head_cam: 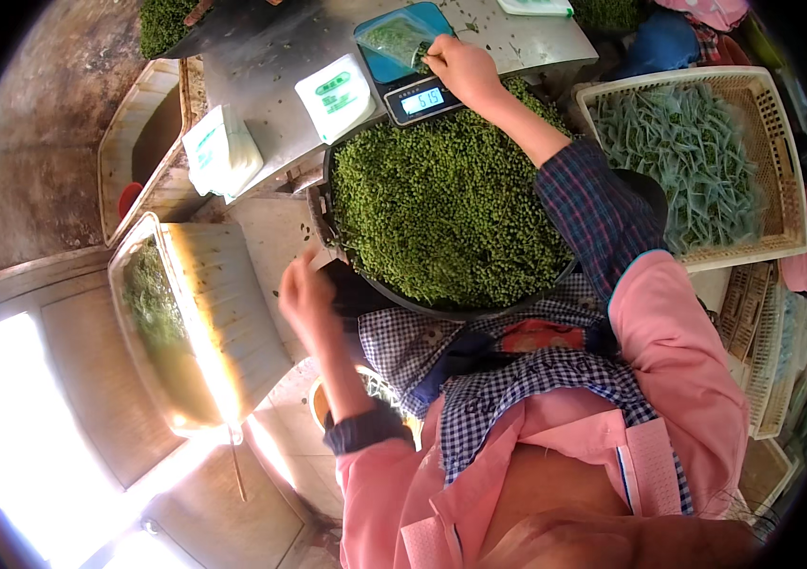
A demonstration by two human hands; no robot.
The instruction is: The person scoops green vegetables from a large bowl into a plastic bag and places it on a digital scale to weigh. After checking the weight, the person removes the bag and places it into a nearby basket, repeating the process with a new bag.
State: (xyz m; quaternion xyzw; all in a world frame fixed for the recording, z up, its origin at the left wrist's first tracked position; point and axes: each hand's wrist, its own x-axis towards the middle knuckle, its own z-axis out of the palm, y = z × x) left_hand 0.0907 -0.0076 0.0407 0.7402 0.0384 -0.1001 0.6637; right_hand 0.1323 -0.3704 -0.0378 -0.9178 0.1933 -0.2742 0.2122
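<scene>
My right hand [461,70] pinches the gathered mouth of a clear plastic bag [397,37]. Small green berries, which look like green peppercorns, show through the film. The bag rests on the blue pan of a digital scale [366,64], whose lit display shows digits. Under my right forearm, a round dark tub [414,309] is heaped with loose green berry clusters [446,206]. My left hand [307,295] is to the left of the tub, motion-blurred, one finger apart from the others. No object is visible in it.
A stack of printed white bags [336,96] lies left of the scale on the metal table [268,64]. Another stack [220,153] overhangs the table's edge. At right, a cream plastic crate [777,163] holds several filled bags [688,163]. A large bin [225,299] stands at left.
</scene>
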